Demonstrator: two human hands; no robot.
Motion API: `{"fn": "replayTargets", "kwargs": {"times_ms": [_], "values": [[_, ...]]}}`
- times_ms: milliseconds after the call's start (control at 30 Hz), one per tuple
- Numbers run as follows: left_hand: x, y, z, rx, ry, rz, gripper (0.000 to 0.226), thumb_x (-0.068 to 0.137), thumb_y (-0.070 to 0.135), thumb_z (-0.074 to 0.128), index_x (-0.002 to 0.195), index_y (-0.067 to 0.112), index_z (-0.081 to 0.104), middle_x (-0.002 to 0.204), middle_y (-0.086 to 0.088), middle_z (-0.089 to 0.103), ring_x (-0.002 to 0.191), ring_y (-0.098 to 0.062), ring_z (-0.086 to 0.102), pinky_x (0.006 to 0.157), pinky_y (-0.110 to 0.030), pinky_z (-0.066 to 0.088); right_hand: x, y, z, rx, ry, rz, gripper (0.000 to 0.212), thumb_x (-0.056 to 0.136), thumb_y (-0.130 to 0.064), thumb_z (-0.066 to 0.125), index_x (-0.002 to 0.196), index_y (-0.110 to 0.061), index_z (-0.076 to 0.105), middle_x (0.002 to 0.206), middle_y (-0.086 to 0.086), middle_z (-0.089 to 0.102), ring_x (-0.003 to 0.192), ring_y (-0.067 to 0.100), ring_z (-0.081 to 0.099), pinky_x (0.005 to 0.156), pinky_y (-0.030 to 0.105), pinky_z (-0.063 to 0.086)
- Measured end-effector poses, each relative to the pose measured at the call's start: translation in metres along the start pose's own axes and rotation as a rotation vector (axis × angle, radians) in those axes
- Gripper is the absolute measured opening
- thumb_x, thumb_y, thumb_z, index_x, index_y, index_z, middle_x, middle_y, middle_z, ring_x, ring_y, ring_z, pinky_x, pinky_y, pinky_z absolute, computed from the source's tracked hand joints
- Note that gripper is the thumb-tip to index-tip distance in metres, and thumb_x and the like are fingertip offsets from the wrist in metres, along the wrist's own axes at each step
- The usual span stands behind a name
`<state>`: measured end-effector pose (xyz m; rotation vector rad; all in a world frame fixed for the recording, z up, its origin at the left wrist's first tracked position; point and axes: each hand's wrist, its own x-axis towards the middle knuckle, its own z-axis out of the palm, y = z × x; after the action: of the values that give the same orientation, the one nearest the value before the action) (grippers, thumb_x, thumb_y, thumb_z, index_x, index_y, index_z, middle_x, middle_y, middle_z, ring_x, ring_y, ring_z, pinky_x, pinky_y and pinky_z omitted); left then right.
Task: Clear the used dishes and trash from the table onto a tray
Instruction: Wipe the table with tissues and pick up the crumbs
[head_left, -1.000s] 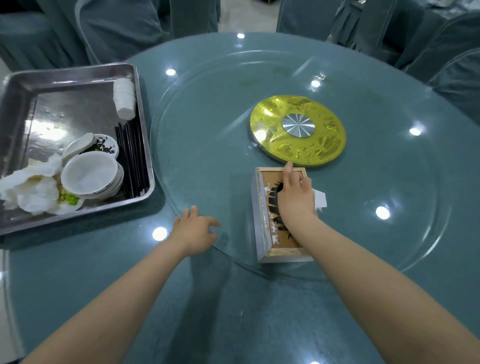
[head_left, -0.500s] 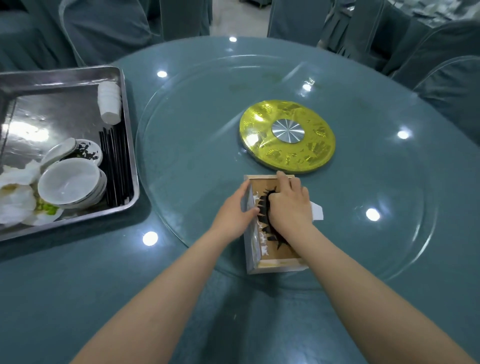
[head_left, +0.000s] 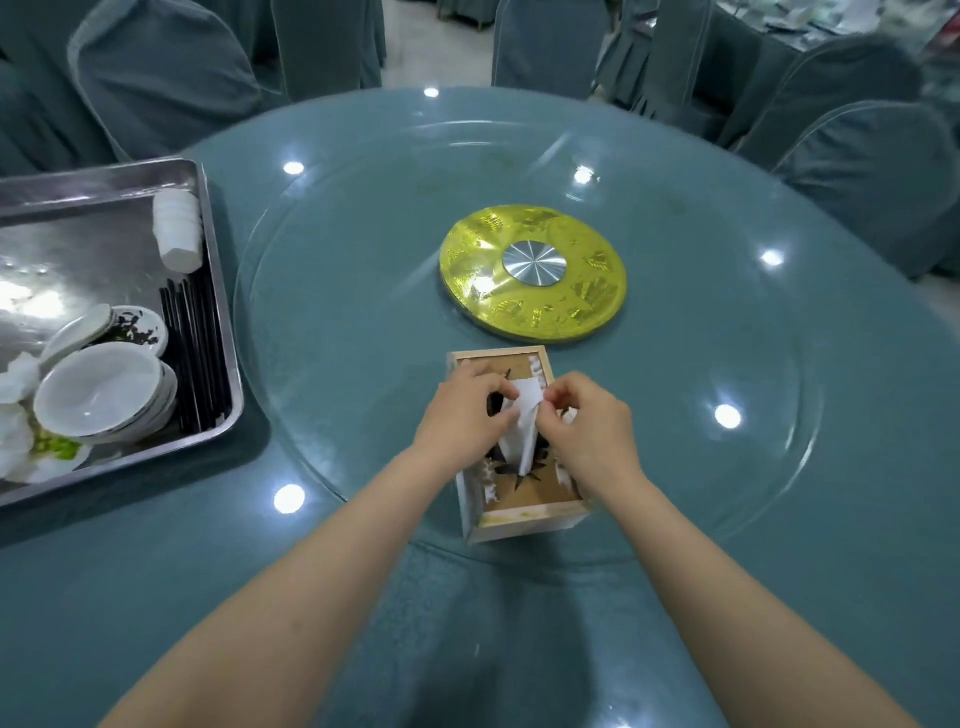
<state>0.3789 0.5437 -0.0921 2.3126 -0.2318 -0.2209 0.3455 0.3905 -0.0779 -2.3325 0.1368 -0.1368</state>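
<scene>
Left hand (head_left: 464, 415) and right hand (head_left: 587, 426), centre frame, both pinching white tissue (head_left: 525, 415) above wooden tissue box (head_left: 519, 499) on glass turntable (head_left: 363, 322). Far left: steel tray (head_left: 208, 249) with stacked bowls (head_left: 98, 397), black chopsticks (head_left: 195, 353).

No text, label, brand or number can be read anywhere. The tissue box (head_left: 519, 499) lid bears a dark cut-out pattern and small white marks along its edges, possibly characters, too blurred to tell. The gold disc (head_left: 535, 306) shows embossed ornaments, no legible writing.
</scene>
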Motion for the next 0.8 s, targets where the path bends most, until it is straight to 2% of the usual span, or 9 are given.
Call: {"fn": "replayTargets", "kwargs": {"times_ms": [67,200,267,333,400,500,600,700,800], "values": [[0.001,0.006,0.000,-0.027,0.011,0.016,0.024,0.082,0.029,0.067,0.106,0.027,0.063,0.125,0.007,0.056,0.120,-0.015,0.050,0.101,-0.041,0.038,-0.002,-0.001,-0.004,0.112,0.010,-0.002,0.020,0.078,-0.016,0.060,0.069,-0.030,0.051,0.068,-0.019,0.058,0.070,-0.008,0.054,0.060,0.006,0.037],[-0.005,0.017,-0.001,-0.087,-0.013,-0.062,0.039,0.078,0.033,0.070,0.112,0.037,0.052,0.104,0.014,0.064,0.106,-0.010,0.058,0.106,-0.044,0.028,-0.006,0.001,-0.011,0.205,-0.022,0.012,0.020,0.079,-0.013,0.059,0.070,-0.028,0.050,0.067,-0.021,0.059,0.065,-0.004,0.053,0.057,0.008,0.037],[-0.009,0.020,-0.002,-0.098,-0.004,-0.052,0.031,0.078,0.031,0.071,0.105,0.036,0.056,0.089,0.017,0.063,0.088,-0.005,0.059,0.091,-0.027,0.040,-0.009,0.002,-0.015,0.217,-0.038,0.001,0.020,0.080,-0.013,0.059,0.070,-0.028,0.051,0.068,-0.026,0.058,0.066,-0.004,0.052,0.058,0.009,0.037],[-0.015,0.027,-0.008,-0.112,0.013,-0.019,0.026,0.076,0.027,0.072,0.097,0.037,0.060,0.080,0.018,0.060,0.072,0.005,0.054,0.062,-0.009,0.035,-0.014,0.001,-0.020,0.233,-0.041,-0.017,0.022,0.080,-0.012,0.059,0.070,-0.029,0.051,0.070,-0.027,0.058,0.068,-0.005,0.052,0.060,0.008,0.037],[-0.021,0.034,-0.015,-0.104,0.032,0.015,0.020,0.076,0.024,0.071,0.083,0.038,0.058,0.070,0.019,0.058,0.063,0.009,0.052,0.053,-0.009,0.034,-0.019,-0.002,-0.025,0.237,-0.039,-0.044,0.023,0.081,-0.013,0.060,0.070,-0.031,0.051,0.073,-0.027,0.059,0.073,-0.004,0.054,0.063,0.008,0.038],[-0.031,0.043,-0.022,-0.121,0.090,0.028,0.022,0.077,0.024,0.070,0.068,0.033,0.053,0.064,0.014,0.056,0.060,0.000,0.051,0.053,-0.015,0.037,-0.025,-0.011,-0.034,0.235,-0.016,-0.057,0.022,0.083,-0.017,0.061,0.074,-0.035,0.053,0.080,-0.020,0.062,0.079,0.004,0.055,0.064,0.009,0.038],[-0.041,0.049,-0.031,-0.239,0.159,-0.011,0.012,0.082,0.024,0.069,0.076,0.028,0.059,0.068,0.008,0.058,0.061,-0.010,0.052,0.061,-0.028,0.044,-0.030,-0.020,-0.042,0.199,-0.049,-0.019,0.026,0.086,-0.018,0.064,0.102,-0.035,0.052,0.103,-0.021,0.057,0.097,0.002,0.052,0.079,0.014,0.035],[-0.050,0.055,-0.042,-0.341,0.218,-0.018,0.006,0.085,0.022,0.066,0.087,0.017,0.063,0.072,0.005,0.059,0.061,-0.009,0.051,0.058,-0.023,0.043,-0.038,-0.025,-0.051,0.171,-0.111,0.091,0.057,0.085,-0.020,0.066,0.134,-0.034,0.040,0.128,-0.007,0.050,0.115,0.011,0.048,0.088,0.025,0.033],[-0.059,0.064,-0.054,-0.411,0.214,0.021,0.005,0.086,0.020,0.066,0.087,0.016,0.063,0.074,0.003,0.058,0.060,-0.007,0.050,0.055,-0.015,0.042,-0.048,-0.033,-0.058,0.201,-0.221,0.143,0.084,0.075,-0.032,0.075,0.144,-0.040,0.026,0.125,-0.007,0.048,0.118,0.012,0.048,0.090,0.029,0.041]]}}
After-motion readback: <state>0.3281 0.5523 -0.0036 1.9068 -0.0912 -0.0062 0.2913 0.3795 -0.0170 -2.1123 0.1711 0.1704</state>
